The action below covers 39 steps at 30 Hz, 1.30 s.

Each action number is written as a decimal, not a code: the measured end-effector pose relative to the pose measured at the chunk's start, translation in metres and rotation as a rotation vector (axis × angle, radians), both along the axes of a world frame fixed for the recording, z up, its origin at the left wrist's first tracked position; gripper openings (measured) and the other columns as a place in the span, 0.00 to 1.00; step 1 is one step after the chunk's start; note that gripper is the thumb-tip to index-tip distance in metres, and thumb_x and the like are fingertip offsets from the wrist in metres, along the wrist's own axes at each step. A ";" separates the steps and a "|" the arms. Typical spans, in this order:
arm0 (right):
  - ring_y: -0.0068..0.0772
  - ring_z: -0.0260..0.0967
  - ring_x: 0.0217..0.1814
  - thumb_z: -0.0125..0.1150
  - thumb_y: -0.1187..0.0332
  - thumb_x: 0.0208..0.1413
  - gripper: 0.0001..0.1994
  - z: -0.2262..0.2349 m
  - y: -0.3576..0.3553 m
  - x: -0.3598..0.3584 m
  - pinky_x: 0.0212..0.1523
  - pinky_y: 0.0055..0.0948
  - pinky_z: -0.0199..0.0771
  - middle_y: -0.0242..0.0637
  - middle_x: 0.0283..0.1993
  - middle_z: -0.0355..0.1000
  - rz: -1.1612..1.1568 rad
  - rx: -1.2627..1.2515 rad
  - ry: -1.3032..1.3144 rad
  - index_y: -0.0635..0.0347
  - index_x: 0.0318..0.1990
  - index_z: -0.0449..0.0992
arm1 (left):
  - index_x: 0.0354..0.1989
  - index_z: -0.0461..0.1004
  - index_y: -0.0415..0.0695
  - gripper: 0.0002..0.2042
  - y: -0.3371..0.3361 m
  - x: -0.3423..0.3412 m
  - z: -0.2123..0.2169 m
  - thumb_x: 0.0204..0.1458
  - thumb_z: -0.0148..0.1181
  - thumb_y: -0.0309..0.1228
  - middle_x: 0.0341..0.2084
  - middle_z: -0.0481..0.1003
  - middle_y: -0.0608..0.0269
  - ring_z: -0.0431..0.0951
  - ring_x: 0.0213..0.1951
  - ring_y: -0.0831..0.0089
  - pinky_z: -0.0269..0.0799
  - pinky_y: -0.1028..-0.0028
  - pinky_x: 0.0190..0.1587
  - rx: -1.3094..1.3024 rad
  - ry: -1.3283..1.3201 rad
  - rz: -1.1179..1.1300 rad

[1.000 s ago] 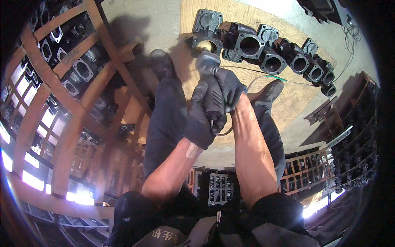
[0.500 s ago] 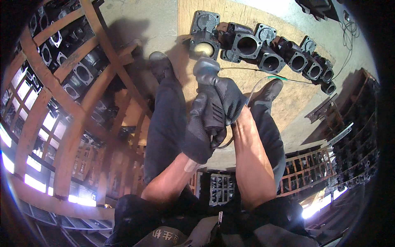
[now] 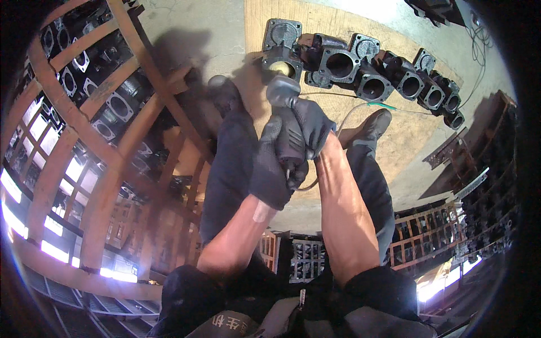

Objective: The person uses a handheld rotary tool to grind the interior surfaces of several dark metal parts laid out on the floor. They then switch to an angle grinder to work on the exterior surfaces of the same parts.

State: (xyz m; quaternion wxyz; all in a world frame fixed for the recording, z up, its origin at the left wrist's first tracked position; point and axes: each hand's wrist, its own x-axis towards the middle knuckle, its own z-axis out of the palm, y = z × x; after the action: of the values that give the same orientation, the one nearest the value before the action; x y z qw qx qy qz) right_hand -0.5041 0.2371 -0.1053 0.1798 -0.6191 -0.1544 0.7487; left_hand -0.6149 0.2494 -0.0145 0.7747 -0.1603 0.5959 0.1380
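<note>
Both of my hands wear dark gloves and grip a corded angle grinder (image 3: 290, 138) held out in front of me between my legs. My left hand (image 3: 270, 177) wraps around the rear of its body. Farther forward, my right hand (image 3: 313, 125) is closed around it just behind the rounded grey head. That head points at the nearest opening of a black flanged metal casting (image 3: 273, 66), the leftmost in a row. A pale yellowish round patch shows inside this opening; whether it belongs to the tool I cannot tell.
More black castings (image 3: 375, 88) run in a line to the right on a wooden board (image 3: 338, 129). A cable (image 3: 352, 115) crosses the board beside my right foot. On the left stands a brown rack (image 3: 101, 152) full of castings; another crate (image 3: 425, 234) is at right.
The view has shifted slightly, moving the castings a little down and right in the picture. Both hands keep their grip on the angle grinder, its head still at the leftmost casting.
</note>
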 end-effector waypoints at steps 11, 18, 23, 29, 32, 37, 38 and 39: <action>0.25 0.74 0.40 0.57 0.68 0.58 0.11 0.023 0.005 0.002 0.43 0.24 0.74 0.35 0.40 0.77 0.051 0.022 -0.053 0.58 0.46 0.79 | 0.30 0.72 0.47 0.23 -0.002 -0.002 0.007 0.60 0.45 0.55 0.13 0.69 0.66 0.66 0.08 0.73 0.60 0.76 0.07 -0.004 -0.105 0.030; 0.25 0.73 0.38 0.57 0.66 0.58 0.12 -0.004 -0.002 0.012 0.43 0.24 0.74 0.35 0.37 0.76 -0.189 -0.210 0.074 0.61 0.45 0.79 | 0.32 0.72 0.48 0.21 0.003 0.014 -0.004 0.60 0.46 0.54 0.15 0.71 0.65 0.67 0.09 0.74 0.61 0.77 0.08 -0.006 -0.065 0.008; 0.22 0.71 0.34 0.58 0.61 0.59 0.14 0.015 -0.013 0.006 0.38 0.24 0.73 0.34 0.35 0.75 -0.338 -0.285 0.219 0.64 0.43 0.78 | 0.31 0.71 0.46 0.24 -0.017 0.010 0.012 0.58 0.46 0.58 0.13 0.68 0.66 0.65 0.08 0.74 0.56 0.76 0.06 -0.042 -0.004 0.008; 0.25 0.69 0.29 0.62 0.58 0.55 0.16 0.048 -0.039 0.033 0.31 0.25 0.70 0.33 0.31 0.74 -0.264 -0.258 0.128 0.66 0.39 0.77 | 0.33 0.69 0.46 0.16 -0.064 0.033 0.050 0.59 0.54 0.48 0.18 0.67 0.70 0.64 0.15 0.83 0.61 0.78 0.16 0.153 0.152 -0.248; 0.29 0.71 0.33 0.65 0.55 0.51 0.21 0.057 -0.050 0.048 0.34 0.28 0.71 0.37 0.34 0.75 -0.120 -0.191 -0.040 0.66 0.41 0.77 | 0.36 0.69 0.39 0.19 -0.098 0.040 0.055 0.59 0.54 0.46 0.22 0.73 0.62 0.75 0.23 0.70 0.71 0.71 0.26 0.170 0.284 -0.612; 0.34 0.75 0.34 0.71 0.50 0.45 0.26 0.120 -0.055 0.105 0.36 0.32 0.73 0.40 0.35 0.78 -0.358 -0.225 -0.201 0.67 0.42 0.78 | 0.44 0.69 0.38 0.17 -0.096 0.108 0.112 0.57 0.55 0.40 0.35 0.75 0.45 0.77 0.38 0.50 0.72 0.58 0.40 0.749 0.570 -1.135; 0.36 0.76 0.36 0.68 0.49 0.48 0.26 0.125 -0.066 0.124 0.37 0.34 0.72 0.42 0.35 0.79 -0.419 -0.164 -0.206 0.68 0.41 0.78 | 0.45 0.69 0.38 0.18 -0.098 0.126 0.122 0.57 0.54 0.42 0.36 0.75 0.41 0.76 0.40 0.45 0.72 0.55 0.42 0.725 0.540 -1.164; 0.38 0.76 0.37 0.64 0.48 0.50 0.27 0.133 -0.076 0.146 0.38 0.35 0.72 0.45 0.36 0.79 -0.318 -0.102 -0.316 0.68 0.41 0.78 | 0.47 0.68 0.37 0.20 -0.099 0.145 0.133 0.56 0.53 0.43 0.37 0.74 0.37 0.75 0.42 0.40 0.71 0.53 0.44 0.701 0.508 -1.192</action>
State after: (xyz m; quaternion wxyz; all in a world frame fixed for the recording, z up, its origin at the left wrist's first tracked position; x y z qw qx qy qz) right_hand -0.3585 0.1612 0.0278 0.2378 -0.7534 -0.0431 0.6116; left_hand -0.4695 0.1500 0.1180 0.5622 0.4847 0.6639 -0.0910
